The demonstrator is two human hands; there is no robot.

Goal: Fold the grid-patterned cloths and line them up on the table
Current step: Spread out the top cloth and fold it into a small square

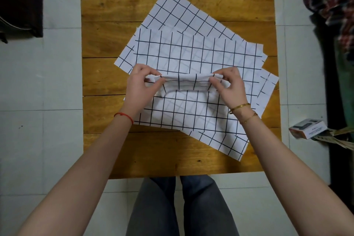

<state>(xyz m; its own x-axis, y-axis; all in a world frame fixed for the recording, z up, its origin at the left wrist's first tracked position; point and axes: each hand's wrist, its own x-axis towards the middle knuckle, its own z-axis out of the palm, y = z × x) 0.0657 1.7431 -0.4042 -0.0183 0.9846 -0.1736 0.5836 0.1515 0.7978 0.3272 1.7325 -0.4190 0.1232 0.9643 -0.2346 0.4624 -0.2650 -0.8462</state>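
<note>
Two white cloths with a dark grid lie overlapped on the wooden table (107, 48). The lower cloth (183, 15) lies diagonally, from the far middle to the near right. The top cloth (195, 53) lies roughly square to me across the middle. My left hand (139, 88) and my right hand (229, 87) each pinch the top cloth near its centre. Between them a ridge of fabric (186, 80) is lifted and stretched taut. The cloth's far and near parts rest flat on the table.
A small printed box (308, 128) lies on the tiled floor at the right, beside a pile of dark patterned fabric (333, 0). A dark bag (19, 5) sits at the far left. My legs (182, 207) are at the table's near edge.
</note>
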